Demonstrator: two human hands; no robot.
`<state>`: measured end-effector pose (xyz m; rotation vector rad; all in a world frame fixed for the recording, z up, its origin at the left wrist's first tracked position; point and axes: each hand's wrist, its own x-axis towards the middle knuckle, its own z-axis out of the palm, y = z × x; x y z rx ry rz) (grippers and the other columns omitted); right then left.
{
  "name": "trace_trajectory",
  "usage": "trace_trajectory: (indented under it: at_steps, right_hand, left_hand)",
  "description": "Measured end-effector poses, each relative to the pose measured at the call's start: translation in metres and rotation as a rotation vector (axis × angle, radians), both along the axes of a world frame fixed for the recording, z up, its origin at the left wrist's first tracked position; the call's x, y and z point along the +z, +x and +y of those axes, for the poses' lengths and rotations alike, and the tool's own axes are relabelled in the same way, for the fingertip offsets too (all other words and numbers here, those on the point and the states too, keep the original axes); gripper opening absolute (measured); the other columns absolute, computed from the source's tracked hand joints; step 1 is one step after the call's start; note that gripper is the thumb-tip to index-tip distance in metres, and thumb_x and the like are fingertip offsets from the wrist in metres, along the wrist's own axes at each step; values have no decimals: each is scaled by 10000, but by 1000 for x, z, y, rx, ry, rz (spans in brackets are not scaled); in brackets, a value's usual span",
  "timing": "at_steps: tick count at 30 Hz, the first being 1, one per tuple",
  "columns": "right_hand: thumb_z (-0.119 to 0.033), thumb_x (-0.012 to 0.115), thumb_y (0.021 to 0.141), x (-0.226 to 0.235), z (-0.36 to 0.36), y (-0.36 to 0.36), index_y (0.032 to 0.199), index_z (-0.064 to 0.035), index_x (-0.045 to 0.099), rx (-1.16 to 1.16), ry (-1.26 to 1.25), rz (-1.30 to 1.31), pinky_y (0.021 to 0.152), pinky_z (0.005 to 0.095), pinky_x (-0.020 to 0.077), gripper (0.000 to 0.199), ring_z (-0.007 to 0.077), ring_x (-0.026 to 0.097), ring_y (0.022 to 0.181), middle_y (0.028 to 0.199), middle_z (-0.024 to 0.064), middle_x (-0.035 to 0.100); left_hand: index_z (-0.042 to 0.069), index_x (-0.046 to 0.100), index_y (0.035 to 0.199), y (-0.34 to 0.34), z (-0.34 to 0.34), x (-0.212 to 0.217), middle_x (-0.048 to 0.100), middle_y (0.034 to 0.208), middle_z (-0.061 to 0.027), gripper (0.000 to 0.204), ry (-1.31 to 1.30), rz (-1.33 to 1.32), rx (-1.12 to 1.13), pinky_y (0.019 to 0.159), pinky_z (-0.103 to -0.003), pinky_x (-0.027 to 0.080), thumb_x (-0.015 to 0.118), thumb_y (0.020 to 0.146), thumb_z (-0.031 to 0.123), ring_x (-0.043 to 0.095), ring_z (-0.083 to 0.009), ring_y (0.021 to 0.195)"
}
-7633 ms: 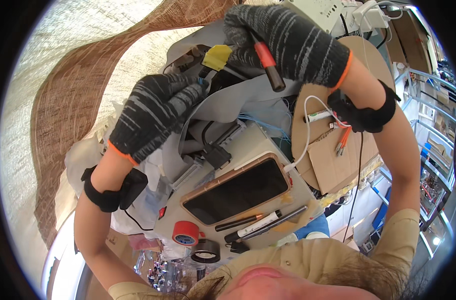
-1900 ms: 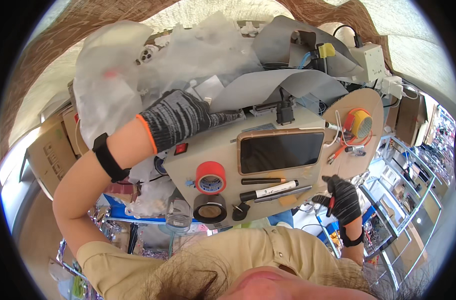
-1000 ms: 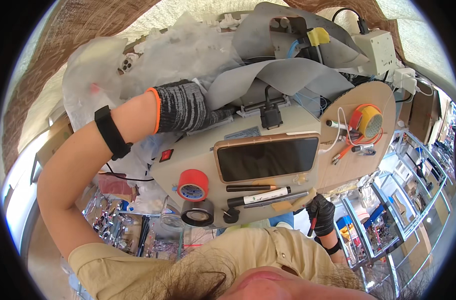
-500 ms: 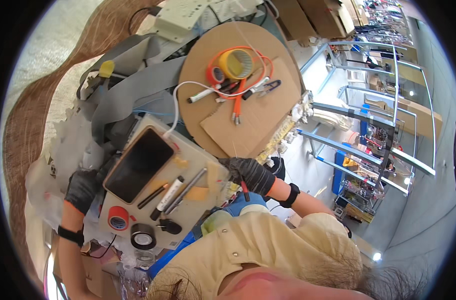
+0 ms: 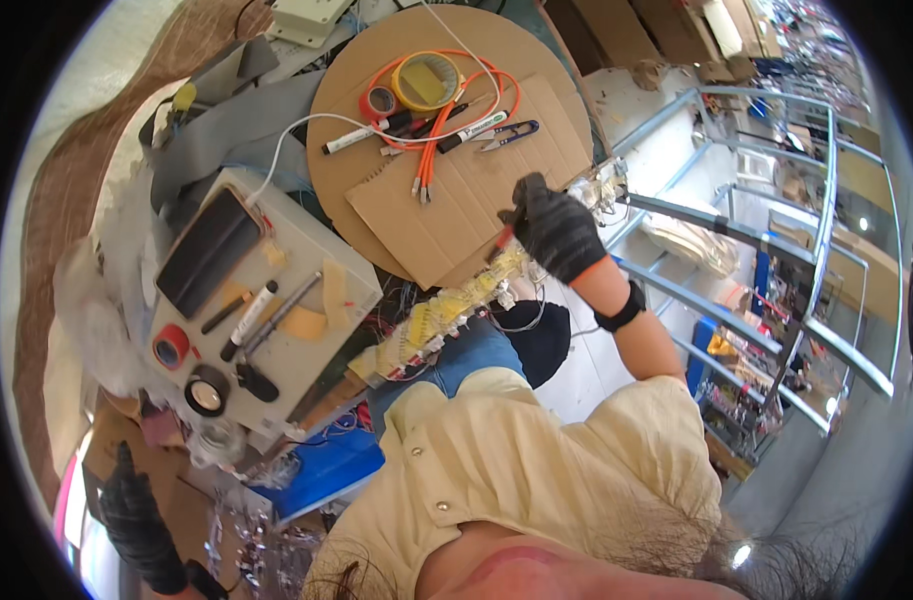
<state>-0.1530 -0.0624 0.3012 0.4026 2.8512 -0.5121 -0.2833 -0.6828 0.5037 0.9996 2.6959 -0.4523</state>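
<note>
My right hand [image 5: 556, 230], in a dark glove, is closed around a small tool with a red handle [image 5: 500, 244]; its working end is hidden. It hovers beside a round cardboard sheet [image 5: 333, 105] and above a strip of yellow-wrapped wiring [image 5: 431, 322]. On the cardboard lie looped orange cables [image 5: 442, 130], a yellow tape roll [image 5: 400, 85], a red tape roll [image 5: 377, 104], markers [image 5: 471, 132] and blue-handled snips [image 5: 516, 131]. My left hand [image 5: 136, 520], also gloved, is low at the far left, fingers stretched out, with nothing visible in it.
A pale flat box [image 5: 316, 235] carries a phone [image 5: 208, 252], pens, a marker [image 5: 248, 320], a red tape roll [image 5: 171, 347] and a black one [image 5: 207, 390]. A blue bin [image 5: 326, 470] sits below. Metal frames [image 5: 746, 255] stand at the right.
My left hand has left the phone's side and dropped toward the lower left. My right hand has moved up and right with the red-handled tool. The view has shifted.
</note>
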Motion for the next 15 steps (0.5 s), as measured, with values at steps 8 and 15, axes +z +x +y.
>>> trace_trajectory:
  at_steps: [8,15]
  right_hand:
    - [-392,719,886,-107,69,-40,1256,-24,570,298,-162,158,836,485,545,543,398,687,978,978,242,713]
    - [-407,726,894,-65,112,3,1295,-63,547,442,-251,-134,826,479,545,558,391,703,920,879,204,728]
  left_hand:
    - [53,650,1292,225,92,-2,711,1185,-129,420,-104,119,189,801,-395,549,645,872,28,679,-277,910]
    - [23,652,1276,363,226,-86,716,1157,-133,411,497,-177,929,892,-369,542,728,883,117,678,-285,1011]
